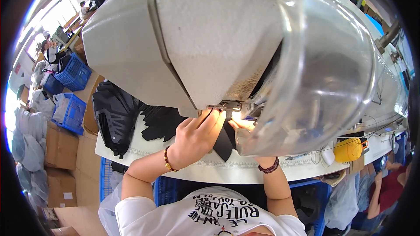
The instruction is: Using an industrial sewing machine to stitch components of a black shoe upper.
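Observation:
The large pale head of a sewing machine (218,39) fills the upper middle, its lit needle area low at the front. Beneath it a black strip of fabric (225,143) hangs toward me, ending in a point. My left hand (196,134) is closed on the fabric's left side, its fingertips close to the needle area. On the other side my right hand (243,125) pinches at the fabric's edge; its palm is partly hidden behind a clear curved shield (280,122). The needle itself cannot be made out.
Black cut pieces (159,122) and a black moulded panel (114,118) lie left on the white table (192,171). A yellow container (348,149) stands at the right. Blue crates (70,112) and cardboard boxes (61,146) line the left floor. Another person (389,183) sits at the lower right.

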{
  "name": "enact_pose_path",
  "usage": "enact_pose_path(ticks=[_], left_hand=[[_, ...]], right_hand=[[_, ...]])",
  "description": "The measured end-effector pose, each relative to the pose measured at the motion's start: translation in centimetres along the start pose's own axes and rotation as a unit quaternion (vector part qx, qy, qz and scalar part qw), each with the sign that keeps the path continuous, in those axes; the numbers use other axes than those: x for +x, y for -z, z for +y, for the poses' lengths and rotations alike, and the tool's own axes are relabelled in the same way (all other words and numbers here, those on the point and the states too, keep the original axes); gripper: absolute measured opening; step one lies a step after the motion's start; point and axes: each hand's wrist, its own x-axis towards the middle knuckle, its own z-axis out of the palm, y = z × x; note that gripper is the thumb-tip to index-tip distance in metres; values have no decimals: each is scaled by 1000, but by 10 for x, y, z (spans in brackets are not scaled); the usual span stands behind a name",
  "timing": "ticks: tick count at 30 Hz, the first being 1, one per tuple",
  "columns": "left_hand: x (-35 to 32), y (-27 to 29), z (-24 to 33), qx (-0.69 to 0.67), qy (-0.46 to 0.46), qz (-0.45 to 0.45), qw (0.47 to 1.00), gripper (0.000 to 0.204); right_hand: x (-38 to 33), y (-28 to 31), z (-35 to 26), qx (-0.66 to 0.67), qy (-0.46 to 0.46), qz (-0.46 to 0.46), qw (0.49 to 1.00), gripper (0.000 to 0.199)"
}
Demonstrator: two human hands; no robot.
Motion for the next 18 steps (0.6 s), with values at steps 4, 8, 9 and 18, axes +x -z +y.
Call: enact_pose_path(ticks=[4, 8, 9, 18], left_hand=[[1, 1, 2, 12, -8, 9, 1000, 39], [3, 4, 2, 28, -12, -1, 1000, 38], [2, 4, 2, 21, -14, 0, 1000, 38], [-2, 14, -39, -179, 44, -134, 974, 44]], right_hand=[[21, 16, -8, -94, 29, -11, 995, 15], [21, 13, -8, -53, 9, 11, 999, 15], [20, 11, -8, -37, 0, 27, 999, 15], [14, 35, -24, 99, -81, -39, 991, 20]])
